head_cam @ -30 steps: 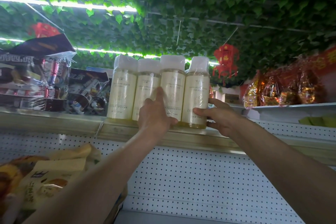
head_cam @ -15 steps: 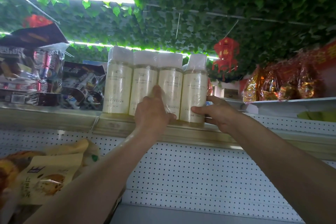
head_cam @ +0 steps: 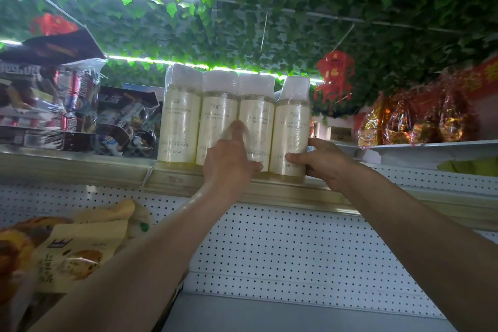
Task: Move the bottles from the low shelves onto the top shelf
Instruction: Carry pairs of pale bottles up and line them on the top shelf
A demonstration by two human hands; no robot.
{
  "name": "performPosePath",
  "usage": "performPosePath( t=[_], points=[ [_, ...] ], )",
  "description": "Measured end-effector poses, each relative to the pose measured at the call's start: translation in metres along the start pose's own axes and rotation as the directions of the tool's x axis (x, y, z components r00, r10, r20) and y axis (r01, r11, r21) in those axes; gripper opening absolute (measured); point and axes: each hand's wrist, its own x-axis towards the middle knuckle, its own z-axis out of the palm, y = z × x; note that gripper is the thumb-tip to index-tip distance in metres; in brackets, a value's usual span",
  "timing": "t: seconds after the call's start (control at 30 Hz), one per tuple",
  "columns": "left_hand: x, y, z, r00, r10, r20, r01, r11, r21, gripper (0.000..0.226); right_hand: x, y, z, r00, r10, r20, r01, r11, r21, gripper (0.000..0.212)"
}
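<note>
I count four bottles upright in a touching row at the front lip of the top shelf; the low shelves are out of view, so what remains I can't tell. Packaged goods crowd the left. My right hand wraps the end bottle; my left hand presses flat-fingered.

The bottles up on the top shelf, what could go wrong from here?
1. The four bottles stand right at the front lip of the top shelf; a nudge could tip one off.
2. The rightmost bottle leans slightly, its cap tilted, and may topple when the right hand lets go.
3. The left hand presses the slick wrap and could slip.
</note>
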Motion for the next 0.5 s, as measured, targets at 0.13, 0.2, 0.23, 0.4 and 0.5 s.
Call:
performPosePath(
  t=[0.13, 0.2, 0.23, 0.4, 0.5],
  points=[
    [-0.003, -0.002, -0.006, 0.998, 0.005, 0.060, -0.005, 1.000, 0.000, 0.074, -0.007, -0.005, 0.005, 0.999, 0.035, -0.020, -0.036, 0.998, -0.044, 0.045],
    [-0.005, -0.004, -0.010, 0.994, 0.006, 0.106, -0.004, 1.000, -0.022, 0.078, -0.013, -0.009, 0.009, 0.997, 0.044, -0.056, -0.049, 0.994, -0.097, 0.032],
    [-0.007, -0.004, -0.013, 0.992, 0.007, 0.124, -0.002, 0.999, -0.038, 0.080, -0.017, -0.010, 0.011, 0.996, 0.042, -0.080, -0.051, 0.991, -0.124, 0.030],
    [-0.012, -0.012, -0.023, 0.988, 0.053, 0.145, -0.035, 0.992, -0.121, 0.094, -0.033, -0.017, 0.022, 0.985, 0.019, -0.172, -0.048, 0.985, -0.164, 0.036],
    [-0.018, -0.018, -0.031, 0.985, 0.067, 0.158, -0.033, 0.978, -0.205, 0.100, -0.042, -0.021, 0.029, 0.974, 0.022, -0.224, -0.064, 0.981, -0.181, 0.038]
  ],
)
